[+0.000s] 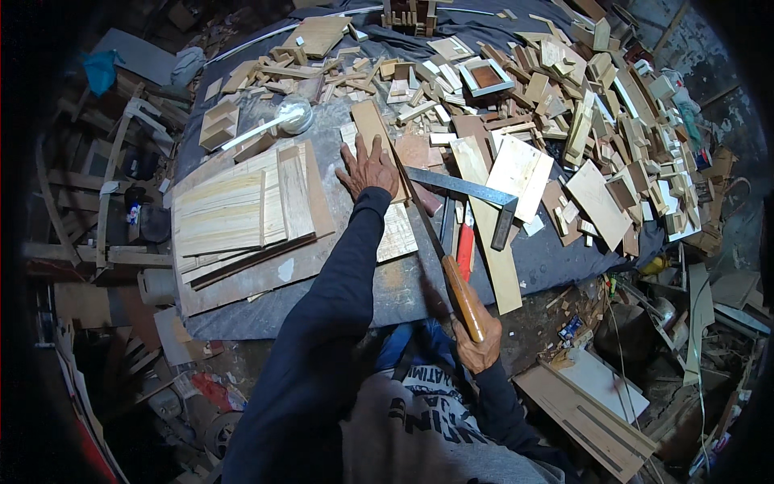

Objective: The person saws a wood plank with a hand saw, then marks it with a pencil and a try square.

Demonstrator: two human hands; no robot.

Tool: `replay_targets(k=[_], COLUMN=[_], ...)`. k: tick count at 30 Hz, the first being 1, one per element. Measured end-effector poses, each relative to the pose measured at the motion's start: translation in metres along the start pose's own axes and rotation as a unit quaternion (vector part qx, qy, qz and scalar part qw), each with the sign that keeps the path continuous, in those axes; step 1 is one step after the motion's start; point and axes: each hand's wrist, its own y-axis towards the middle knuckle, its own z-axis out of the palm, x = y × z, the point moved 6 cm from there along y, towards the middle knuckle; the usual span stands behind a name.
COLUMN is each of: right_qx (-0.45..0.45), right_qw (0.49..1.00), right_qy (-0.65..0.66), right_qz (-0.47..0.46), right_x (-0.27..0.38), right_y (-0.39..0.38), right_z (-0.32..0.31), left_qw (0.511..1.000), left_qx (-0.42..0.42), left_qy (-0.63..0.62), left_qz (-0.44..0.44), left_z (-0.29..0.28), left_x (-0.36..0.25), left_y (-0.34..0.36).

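My left hand [370, 171] lies flat with fingers spread on a narrow brown board [368, 119], pressing it against a paler piece of wood [397, 235] on the table. My right hand [480, 339] is wrapped round the wooden handle of a handsaw [459, 292]. The saw's dark blade runs forward and left along the right edge of the board, close beside my left fingers. Whether its teeth are in the wood, I cannot tell. Right of the blade lies a try square [461, 185] with a metal blade, near a red-handled tool [465, 244].
Flat boards [222, 211] are stacked at the left of the cloth-covered table. A clear round container [295, 115] and a small divided wooden box [218, 125] stand behind them. Wood offcuts [556, 97] pile up at the back and right. A long pale strip [498, 266] overhangs the front edge.
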Motion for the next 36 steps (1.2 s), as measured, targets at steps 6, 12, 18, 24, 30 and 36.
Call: replay_targets(k=[6,12,18,24,30,36], right_qx=[-0.028,-0.043,-0.058,-0.076,-0.065,-0.052], right_qw=[0.999,0.998,0.997,0.996,0.998,0.998], right_qy=[0.043,0.034,0.025,-0.012,0.009,0.028], right_qz=[0.01,0.022,-0.044,-0.051,-0.01,-0.006], right_x=[0.004,-0.007,-0.011,-0.015,-0.021,-0.027], right_y=[-0.003,-0.001,0.046,0.092,0.089,0.091], right_z=[0.005,0.005,0.027,0.045,0.05,0.048], left_qw=[1.0,0.999,0.998,0.999,0.999,0.999], left_qx=[-0.007,-0.014,-0.028,-0.021,-0.027,-0.026], left_qy=[0.009,0.021,0.016,0.012,0.01,0.0], left_qz=[0.027,0.034,0.047,0.042,0.042,0.044], left_z=[0.0,0.001,0.0,0.001,0.001,-0.001], left_x=[0.002,0.002,0.002,0.0,0.004,0.001], left_y=[-0.002,0.0,-0.002,-0.001,-0.003,-0.003])
